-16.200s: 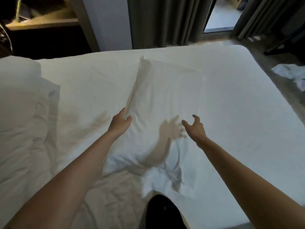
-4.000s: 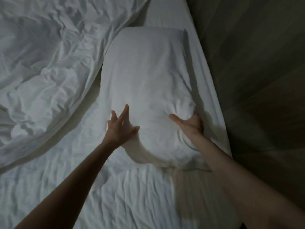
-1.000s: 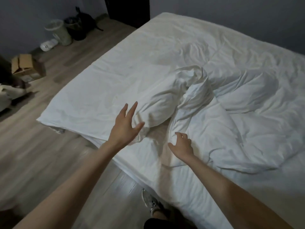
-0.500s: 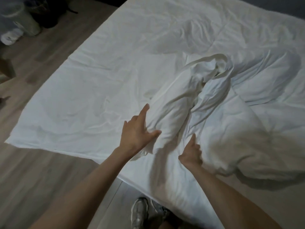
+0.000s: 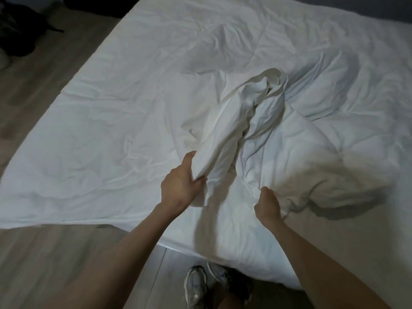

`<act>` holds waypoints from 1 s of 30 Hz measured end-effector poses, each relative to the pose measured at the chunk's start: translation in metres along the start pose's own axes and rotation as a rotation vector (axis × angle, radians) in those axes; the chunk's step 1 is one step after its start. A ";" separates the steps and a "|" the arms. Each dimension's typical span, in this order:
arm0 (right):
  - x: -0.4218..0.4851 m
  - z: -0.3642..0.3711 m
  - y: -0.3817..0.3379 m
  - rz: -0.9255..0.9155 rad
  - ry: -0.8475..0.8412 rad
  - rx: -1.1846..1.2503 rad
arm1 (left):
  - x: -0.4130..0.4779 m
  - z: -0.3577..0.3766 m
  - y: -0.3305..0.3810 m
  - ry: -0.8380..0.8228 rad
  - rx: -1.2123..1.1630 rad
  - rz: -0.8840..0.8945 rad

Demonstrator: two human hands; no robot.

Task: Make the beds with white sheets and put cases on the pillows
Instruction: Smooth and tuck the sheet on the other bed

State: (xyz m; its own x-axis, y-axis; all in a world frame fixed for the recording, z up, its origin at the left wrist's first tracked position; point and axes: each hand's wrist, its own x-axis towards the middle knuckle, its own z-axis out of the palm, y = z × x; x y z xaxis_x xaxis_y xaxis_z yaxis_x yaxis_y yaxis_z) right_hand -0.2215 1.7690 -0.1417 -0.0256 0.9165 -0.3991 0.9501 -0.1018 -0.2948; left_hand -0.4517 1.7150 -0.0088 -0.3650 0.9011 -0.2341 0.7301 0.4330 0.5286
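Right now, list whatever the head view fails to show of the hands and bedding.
All head view.
Left hand fingertips: buried in the twisted white cloth.
Right hand grip: fingers tucked under the duvet fold.
That cloth: sheet or cover, folds hide it.
Bed: right side cut by the frame edge.
Dark thing on floor: too dim.

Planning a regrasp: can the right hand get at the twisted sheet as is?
Probably yes, once freed. The right hand has its grip on the duvet edge; the twisted sheet, held by the left hand, lies just beside it, nothing between.
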 end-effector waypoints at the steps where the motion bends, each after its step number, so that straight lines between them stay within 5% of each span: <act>1: -0.007 -0.011 0.002 0.008 0.000 0.055 | -0.004 0.001 0.002 -0.014 0.026 0.007; 8: -0.068 -0.108 0.028 0.073 0.098 0.310 | -0.051 0.013 0.023 -0.063 0.201 0.074; 16: -0.160 -0.195 0.088 -0.043 0.370 0.067 | -0.117 0.032 0.069 -0.026 0.496 0.162; 22: -0.231 -0.236 0.150 -0.112 0.288 -0.038 | -0.177 0.069 0.174 0.031 0.500 0.569; 26: -0.281 -0.263 0.221 -0.105 0.310 -0.159 | -0.223 0.096 0.241 0.104 0.539 0.667; 30: -0.328 -0.305 0.312 0.010 0.372 -0.254 | -0.276 0.124 0.302 -0.005 0.716 0.717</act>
State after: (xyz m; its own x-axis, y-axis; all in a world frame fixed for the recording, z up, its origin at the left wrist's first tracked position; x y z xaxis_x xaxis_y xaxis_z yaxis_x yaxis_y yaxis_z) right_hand 0.1780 1.5549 0.1625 0.0533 0.9974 -0.0481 0.9971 -0.0558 -0.0515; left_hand -0.0584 1.5996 0.1149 0.2967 0.9532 -0.0582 0.9515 -0.3003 -0.0672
